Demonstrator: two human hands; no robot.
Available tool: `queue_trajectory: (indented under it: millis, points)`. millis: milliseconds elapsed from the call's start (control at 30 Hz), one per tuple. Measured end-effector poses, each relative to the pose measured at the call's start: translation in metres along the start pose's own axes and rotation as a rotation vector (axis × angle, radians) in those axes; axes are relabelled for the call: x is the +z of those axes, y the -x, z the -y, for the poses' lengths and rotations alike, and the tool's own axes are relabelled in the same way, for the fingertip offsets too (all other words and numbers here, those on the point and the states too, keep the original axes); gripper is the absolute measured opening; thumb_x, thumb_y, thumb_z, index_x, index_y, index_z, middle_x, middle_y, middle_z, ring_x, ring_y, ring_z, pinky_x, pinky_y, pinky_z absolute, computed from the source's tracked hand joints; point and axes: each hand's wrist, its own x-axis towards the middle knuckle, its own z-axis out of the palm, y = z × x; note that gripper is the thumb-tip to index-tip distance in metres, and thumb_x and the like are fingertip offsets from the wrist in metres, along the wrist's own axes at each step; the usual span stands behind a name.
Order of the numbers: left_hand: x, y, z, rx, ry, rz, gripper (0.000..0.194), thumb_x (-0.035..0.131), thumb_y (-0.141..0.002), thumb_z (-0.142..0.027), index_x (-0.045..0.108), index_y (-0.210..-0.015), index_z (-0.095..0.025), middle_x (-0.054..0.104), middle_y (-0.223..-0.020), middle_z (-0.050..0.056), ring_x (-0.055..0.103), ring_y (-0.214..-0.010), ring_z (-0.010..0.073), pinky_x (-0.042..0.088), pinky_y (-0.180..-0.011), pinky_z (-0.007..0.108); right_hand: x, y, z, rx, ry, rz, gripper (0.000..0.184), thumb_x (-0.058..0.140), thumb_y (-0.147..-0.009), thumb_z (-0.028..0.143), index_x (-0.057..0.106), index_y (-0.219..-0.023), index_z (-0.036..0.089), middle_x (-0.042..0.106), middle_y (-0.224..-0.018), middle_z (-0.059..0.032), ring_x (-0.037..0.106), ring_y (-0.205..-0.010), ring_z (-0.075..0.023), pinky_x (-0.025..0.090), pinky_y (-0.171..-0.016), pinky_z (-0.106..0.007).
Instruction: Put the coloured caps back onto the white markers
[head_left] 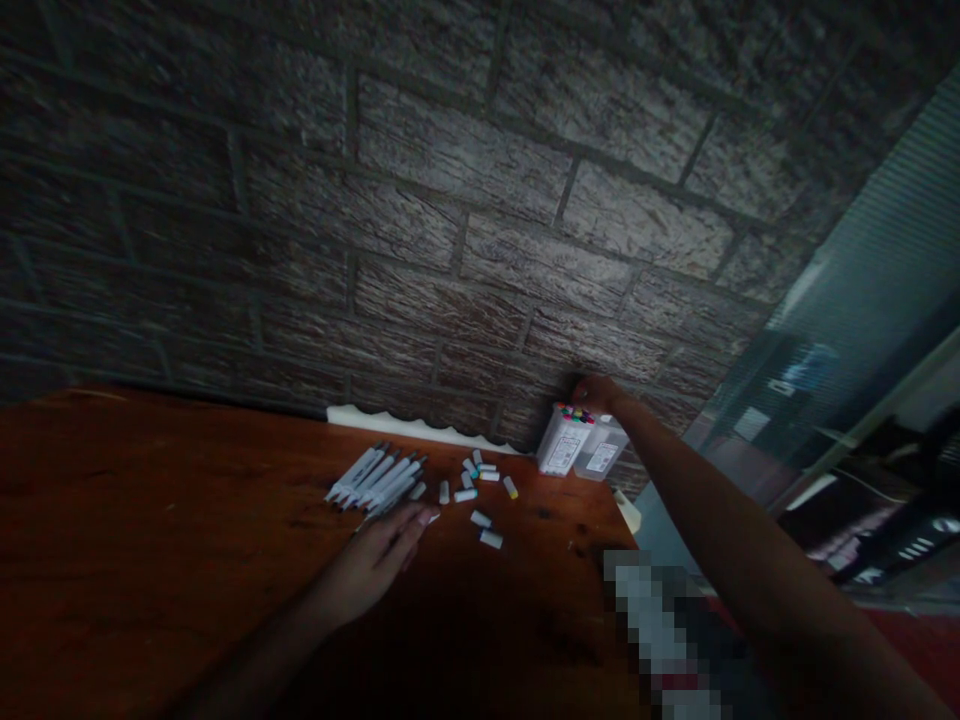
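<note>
While white markers lie side by side on the table, their long axes slanting away rightward, the left hand curls beside them; the right hand is at two clear boxes, one showing coloured ends. Whether either hand's fingers grasp something, I cannot tell.

Pair of human arms and hands, bare wherever lit.
Left hand: bare; slim fingers, pale thumbnail visible, edges softened by dimness; left forearm: bare near the narrow wrist, broadening evenly, lost in shadow towards the lower edge, where any sleeve cannot be made out. Right hand: bare; small in view, rounded outline, finger detail obscured by shade; right arm: bare, long, smooth-edged, slim at the wrist, thickening gradually, darkly shaded towards the lower right corner.
</note>
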Motion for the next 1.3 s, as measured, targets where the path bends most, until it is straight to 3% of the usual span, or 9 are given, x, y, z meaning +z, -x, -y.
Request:
queue_trajectory:
  millis: [467,667,867,1100,1300]
  points:
    - [0.001,0.0,-0.004,0.003,-0.006,-0.016,0.044,0.035,-0.091,-0.054,0.062,-0.101,-0.021,0.053,-0.062,-0.001,0.052,-0.06,0.0157,0.043,-0.062,0.025,-0.006,0.003,-0.021,-0.024,-0.201,-0.203,0.022,0.062,-0.076,0.024,0.071,-0.095,0.02,0.072,-0.074,-0.0007,0.065,-0.068,-0.0139,0.045,-0.06,-0.019]
    - [0.002,0.0,-0.002,-0.017,0.002,-0.016,0.042,0.038,-0.09,-0.053,0.063,-0.107,-0.023,0.055,-0.062,-0.001,0.052,-0.06,0.0163,0.044,-0.062,0.025,0.005,0.005,-0.015,-0.021,-0.239,-0.131,0.017,0.063,-0.074,0.018,0.072,-0.088,0.019,0.072,-0.074,-0.001,0.066,-0.067,-0.0137,0.046,-0.06,-0.019]
    - [0.001,0.0,-0.002,-0.001,-0.012,-0.014,0.042,0.038,-0.09,-0.053,0.064,-0.101,-0.022,0.055,-0.062,-0.001,0.052,-0.06,0.016,0.043,-0.06,0.025,0.014,0.009,-0.01,-0.039,-0.233,-0.096,0.012,0.063,-0.077,0.017,0.073,-0.082,0.019,0.074,-0.082,-0.0028,0.068,-0.074,-0.0147,0.049,-0.065,-0.02]
    - [0.002,0.001,-0.01,0.008,0.0,-0.076,0.044,0.043,-0.086,-0.057,0.067,-0.099,-0.023,0.058,-0.062,0.001,0.055,-0.063,0.0181,0.046,-0.061,0.025,0.015,0.011,-0.027,-0.056,-0.242,-0.138,0.023,0.058,-0.078,0.012,0.073,-0.095,0.017,0.075,-0.093,-0.0042,0.069,-0.085,-0.0166,0.05,-0.075,-0.022]
    - [-0.001,0.0,-0.014,0.03,-0.047,-0.027,0.047,0.039,-0.088,-0.056,0.066,-0.102,-0.02,0.058,-0.062,0.001,0.057,-0.068,0.018,0.048,-0.067,0.025,0.016,0.018,-0.044,-0.052,-0.292,-0.111,0.022,0.06,-0.078,0.018,0.074,-0.096,0.015,0.075,-0.089,-0.007,0.069,-0.082,-0.0208,0.052,-0.073,-0.025]
